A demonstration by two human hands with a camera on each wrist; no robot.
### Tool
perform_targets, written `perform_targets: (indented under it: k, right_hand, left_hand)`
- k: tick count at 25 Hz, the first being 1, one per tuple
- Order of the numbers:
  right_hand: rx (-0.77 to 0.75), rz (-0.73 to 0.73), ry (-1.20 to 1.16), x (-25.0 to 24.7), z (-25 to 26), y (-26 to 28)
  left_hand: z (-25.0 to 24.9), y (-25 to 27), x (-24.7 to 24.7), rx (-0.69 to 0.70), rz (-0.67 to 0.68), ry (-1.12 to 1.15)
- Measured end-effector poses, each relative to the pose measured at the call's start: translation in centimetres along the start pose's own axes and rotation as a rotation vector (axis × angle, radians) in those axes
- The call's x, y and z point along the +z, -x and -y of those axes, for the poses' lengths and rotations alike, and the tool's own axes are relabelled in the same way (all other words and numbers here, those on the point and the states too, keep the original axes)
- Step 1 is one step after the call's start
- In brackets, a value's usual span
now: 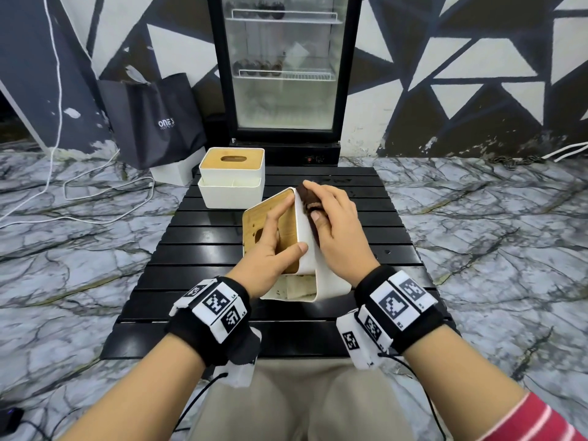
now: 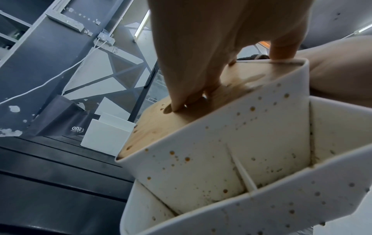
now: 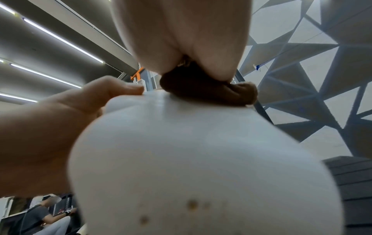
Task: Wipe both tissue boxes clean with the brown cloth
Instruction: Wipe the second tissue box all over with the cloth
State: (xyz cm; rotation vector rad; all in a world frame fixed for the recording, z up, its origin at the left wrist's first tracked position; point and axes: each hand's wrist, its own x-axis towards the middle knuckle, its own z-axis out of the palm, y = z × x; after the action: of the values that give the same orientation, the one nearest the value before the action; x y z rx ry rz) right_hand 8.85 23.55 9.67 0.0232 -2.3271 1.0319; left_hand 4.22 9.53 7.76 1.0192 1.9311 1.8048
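While tilted on the table, one tissue box in the left hand, right hand pinching one brown cloth; second tissue box behind.

Your head view is evenly lit and sharp through the middle, with soft, short shadows. The black desk carries pale glare along its slats, and the fridge at the far side glows from within. Straight lines bow outward towards the left and right edges, and the corners stretch.

Your left wrist view is dimmer and cooler. The left hand up close is blurred, while the stained white box stays fairly crisp.

Your right wrist view is the softest: the near white surface is out of focus and bulges from distortion. Bright ceiling strip lights streak across its far left, and the brown cloth reads dark.
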Motion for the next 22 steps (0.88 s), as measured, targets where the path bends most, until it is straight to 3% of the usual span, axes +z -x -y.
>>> perform_targets:
  k: [10,13,17,22]
  right_hand:
    - [0.107,0.119,0.089,-3.1,-1.1,0.0]
    - [0.120,0.078,-0.001,-3.3,-1.0,1.1]
    - [0.194,0.033,-0.202,-3.8,-0.4,2.3]
    - [0.276,0.033,-0.286,-3.3,-1.3,4.7]
  left_hand:
    - [-1.6,1.5,-0.5,-0.075,-0.055,-0.205]
    - [-2.1,2.0,-0.8,-0.127,-0.043,-0.170]
    - [-2.1,2.6,-1.0,-0.106,0.002,-0.156]
    - [-0.3,3.1,-0.5,-0.104,-0.003,-0.237]
